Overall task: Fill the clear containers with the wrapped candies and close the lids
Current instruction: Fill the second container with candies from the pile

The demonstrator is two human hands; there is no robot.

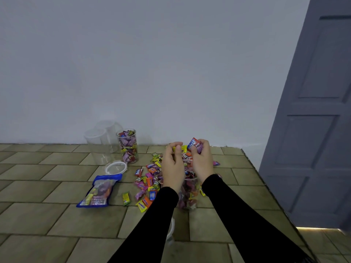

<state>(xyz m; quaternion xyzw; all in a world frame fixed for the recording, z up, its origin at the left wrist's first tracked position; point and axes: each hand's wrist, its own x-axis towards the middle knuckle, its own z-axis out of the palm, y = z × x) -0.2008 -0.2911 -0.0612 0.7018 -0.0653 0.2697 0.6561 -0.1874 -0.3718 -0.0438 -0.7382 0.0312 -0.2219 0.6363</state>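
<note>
Two black sleeves [237,215] come up from the bottom of the frame, nearest of all. Tucked beside the left sleeve low down is a pale round rim, maybe a lid [171,227], mostly hidden.

Both hands are up in the middle of the frame, close together. The left hand [172,164] has its fingers curled over some candies, with a yellow one poking out. The right hand [201,161] has its fingers curled around a bunch too, and a red and blue candy [193,144] sticks out on top.

Right under the hands, a little lower in the frame, stands the near clear container [189,194]. It is upright, its mouth points up, and it looks close to full. So the candies only need to go straight down. Both hands are about as near to the mouth as each other.

The loose candies [147,179] lie on the tiled table [47,196] just left of this container, some behind it too.

At centre left stands a filled container [128,147] with no lid on. Two empty containers [100,145] stand beside it, further left. A clear lid [115,168] lies flat in front of them. A blue candy bag [99,190] lies below that lid.

I think dropping both handfuls in comes next, and some could spill over the rim.
</note>
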